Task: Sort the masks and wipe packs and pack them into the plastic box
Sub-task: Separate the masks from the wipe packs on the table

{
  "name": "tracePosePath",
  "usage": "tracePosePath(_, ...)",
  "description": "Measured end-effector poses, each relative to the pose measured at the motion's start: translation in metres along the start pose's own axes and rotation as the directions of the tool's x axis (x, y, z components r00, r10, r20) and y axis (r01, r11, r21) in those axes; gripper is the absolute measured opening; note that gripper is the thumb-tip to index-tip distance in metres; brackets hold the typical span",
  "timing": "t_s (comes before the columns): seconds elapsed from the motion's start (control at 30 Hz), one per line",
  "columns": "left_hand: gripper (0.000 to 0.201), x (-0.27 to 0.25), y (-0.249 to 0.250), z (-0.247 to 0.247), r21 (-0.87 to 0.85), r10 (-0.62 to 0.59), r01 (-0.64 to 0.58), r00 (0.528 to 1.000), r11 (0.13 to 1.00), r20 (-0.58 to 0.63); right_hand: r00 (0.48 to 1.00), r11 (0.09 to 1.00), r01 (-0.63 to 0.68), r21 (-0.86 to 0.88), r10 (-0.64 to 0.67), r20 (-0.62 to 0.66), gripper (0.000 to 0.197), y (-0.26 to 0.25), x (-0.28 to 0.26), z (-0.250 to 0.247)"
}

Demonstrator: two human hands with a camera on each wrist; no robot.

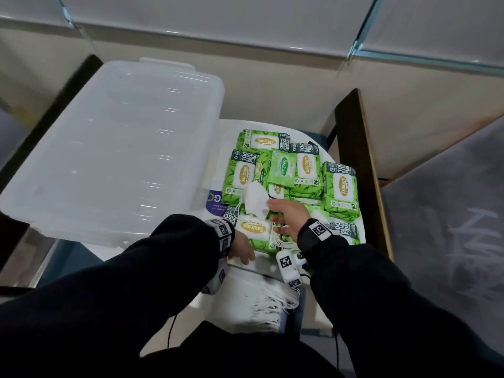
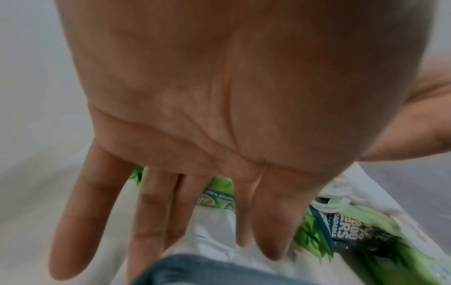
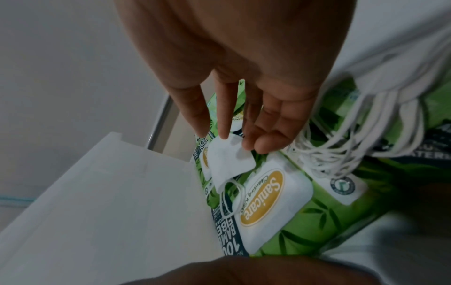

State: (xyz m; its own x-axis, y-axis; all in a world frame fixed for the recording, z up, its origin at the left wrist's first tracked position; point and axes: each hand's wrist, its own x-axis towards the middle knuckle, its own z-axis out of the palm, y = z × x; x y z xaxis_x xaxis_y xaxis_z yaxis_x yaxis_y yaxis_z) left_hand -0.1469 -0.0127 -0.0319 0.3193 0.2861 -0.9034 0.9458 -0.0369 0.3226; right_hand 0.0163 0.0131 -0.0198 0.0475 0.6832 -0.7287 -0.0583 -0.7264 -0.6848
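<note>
Several green Sanicare wipe packs [image 1: 339, 186] lie heaped on a white surface, right of the clear plastic box [image 1: 109, 148], whose lid is on. My right hand [image 1: 283, 214] pinches one white mask [image 1: 255, 199] by its edge above the heap. In the right wrist view the mask [image 3: 229, 160] hangs from my fingertips [image 3: 246, 142], its ear loop dangling over a wipe pack [image 3: 268, 208]. My left hand [image 1: 244, 253] lies flat with straight fingers [image 2: 156, 221] at the near edge of the heap. A stack of white masks [image 1: 253, 296] sits nearest to me.
A small pale green pack [image 1: 282, 167] lies on top of the heap. A white bag with a purple logo [image 1: 215, 203] peeks out beside the box. A dark wooden frame [image 1: 360, 165] stands at the right, with grey floor [image 1: 450, 241] beyond it.
</note>
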Motion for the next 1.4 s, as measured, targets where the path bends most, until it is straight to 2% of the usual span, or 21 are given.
tracePosePath(0.07, 0.052, 0.005, -0.001, 0.003, 0.028, -0.019, 0.020, 1.000, 0.999, -0.006, 0.999, 1.000, -0.007, 0.003, 0.007, 0.035, 0.026, 0.001, -0.003, 0.003)
tracePosePath(0.17, 0.040, 0.001, 0.000, 0.001, 0.005, -0.051, 0.051, 0.998, 0.999, -0.039, 0.997, 1.000, -0.018, -0.021, 0.019, 0.073, 0.026, 0.002, -0.008, 0.009)
tracePosePath(0.33, 0.024, -0.017, 0.013, -0.012, 0.103, -0.021, 0.026, 0.998, 0.994, -0.054, 0.999, 0.998, 0.028, 0.048, -0.027, -0.023, 0.024, 0.005, -0.007, 0.011)
tracePosePath(0.37, 0.017, -0.018, 0.014, -0.016, 0.126, -0.031, 0.042, 0.995, 0.991, -0.091, 0.998, 0.997, 0.044, 0.067, -0.041, -0.038, 0.023, 0.006, -0.006, 0.009)
tracePosePath(0.43, 0.010, -0.026, 0.020, -0.025, 0.161, 0.001, 0.039, 0.971, 0.986, -0.238, 0.994, 0.990, 0.090, 0.112, -0.082, -0.068, 0.023, 0.007, -0.006, 0.004)
tracePosePath(0.5, 0.016, -0.033, 0.027, -0.034, 0.146, 0.038, 0.016, 0.934, 0.989, -0.356, 0.986, 0.977, 0.151, 0.148, -0.138, -0.095, 0.025, 0.006, -0.006, -0.005)
tracePosePath(0.57, 0.010, -0.038, 0.031, -0.038, 0.162, 0.048, 0.024, 0.904, 0.986, -0.424, 0.980, 0.966, 0.191, 0.173, -0.177, -0.092, 0.026, 0.002, -0.009, -0.017)
tracePosePath(0.6, 0.018, -0.036, 0.030, -0.037, 0.168, 0.031, 0.048, 0.898, 0.985, -0.439, 0.979, 0.963, 0.200, 0.183, -0.188, -0.081, 0.027, 0.000, -0.011, -0.022)
tracePosePath(0.7, 0.029, -0.038, 0.032, -0.029, 0.254, 0.002, 0.095, 0.934, 0.963, -0.357, 0.971, 0.957, 0.237, 0.169, -0.227, -0.076, 0.027, -0.008, -0.017, -0.038)
tracePosePath(0.77, 0.043, -0.033, 0.034, -0.020, 0.278, -0.039, 0.111, 0.967, 0.954, -0.252, 0.962, 0.957, 0.264, 0.123, -0.252, -0.101, 0.025, -0.011, -0.020, -0.043)
tracePosePath(0.83, 0.047, -0.024, 0.036, -0.011, 0.265, -0.072, 0.110, 0.986, 0.958, -0.151, 0.954, 0.957, 0.280, 0.074, -0.269, -0.133, 0.022, -0.009, -0.023, -0.047)
tracePosePath(0.93, 0.043, -0.019, 0.042, -0.007, 0.325, -0.126, 0.134, 0.991, 0.936, -0.047, 0.946, 0.955, 0.292, 0.059, -0.280, -0.161, 0.016, -0.002, -0.027, -0.047)
tracePosePath(1.03, 0.034, -0.013, 0.049, -0.006, 0.407, -0.119, 0.119, 0.993, 0.906, -0.025, 0.933, 0.945, 0.323, 0.044, -0.310, -0.183, 0.017, 0.006, -0.030, -0.046)
tracePosePath(1.13, 0.023, -0.005, 0.049, -0.006, 0.555, -0.100, 0.082, 0.995, 0.828, 0.002, 0.910, 0.933, 0.358, -0.037, -0.358, -0.208, 0.020, 0.013, -0.034, -0.050)
tracePosePath(1.17, 0.019, -0.002, 0.049, -0.007, 0.517, -0.101, 0.083, 0.995, 0.852, 0.007, 0.904, 0.929, 0.365, -0.055, -0.368, -0.217, 0.021, 0.014, -0.036, -0.054)
tracePosePath(1.27, 0.018, -0.017, 0.059, -0.030, 0.263, -0.105, 0.088, 0.993, 0.961, 0.050, 0.890, 0.921, 0.382, -0.080, -0.389, -0.237, 0.019, 0.016, -0.040, -0.069)
tracePosePath(1.4, 0.011, -0.052, 0.070, -0.073, -0.075, 0.048, -0.060, 0.986, 0.995, -0.158, 0.855, 0.899, 0.375, -0.226, -0.429, -0.291, 0.013, 0.013, -0.048, -0.089)
